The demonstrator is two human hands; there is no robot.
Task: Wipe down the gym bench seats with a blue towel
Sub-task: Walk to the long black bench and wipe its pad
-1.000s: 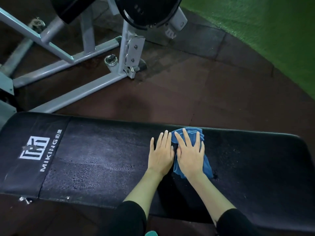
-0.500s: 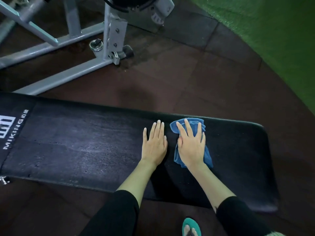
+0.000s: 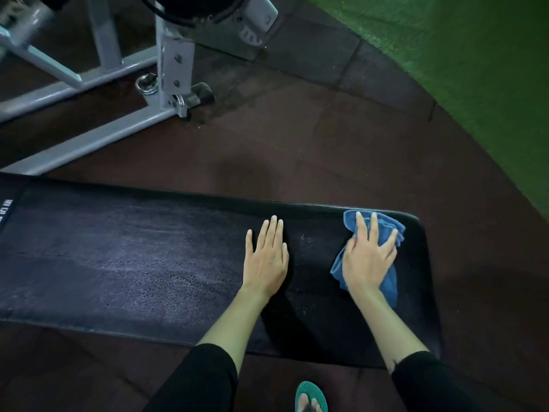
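**Towel pressed at the bench end, close to the edge**

The blue towel [image 3: 390, 285] is bunched on the black bench [image 3: 148, 263], at its 3 o'clock end, with the upper folds lying just beside the far corner at about 2 o'clock. It is pressed down by the right hand [image 3: 368, 260], whose fingers are spread and nearly straight over the cloth; nothing is pinched or gripped. The left hand [image 3: 266, 260] is laid flat on the bare pad at 9 o'clock of the right, fingers straight and close together; the two hands are held apart, with a strip of speckled pad between them.

Several risks are judged from here. The cloth is held only by downward pressure; if the stroke is carried further toward 3 o'clock, it could be pushed over the rounded edge and dropped onto the floor [image 3: 297, 138], where dirt would be picked up. The towel is crumpled rather than folded flat, so the pad could be met unevenly and streaks left; pale specks can be seen between the hands. Weight appears to be leaned through the left hand; on a damp pad that palm could slide. The long stretch toward 9 o'clock looks dull and mottled, though whether it has been wiped cannot be told. A sandalled foot [image 3: 310, 395] is seen at 6 o'clock, below the bench.
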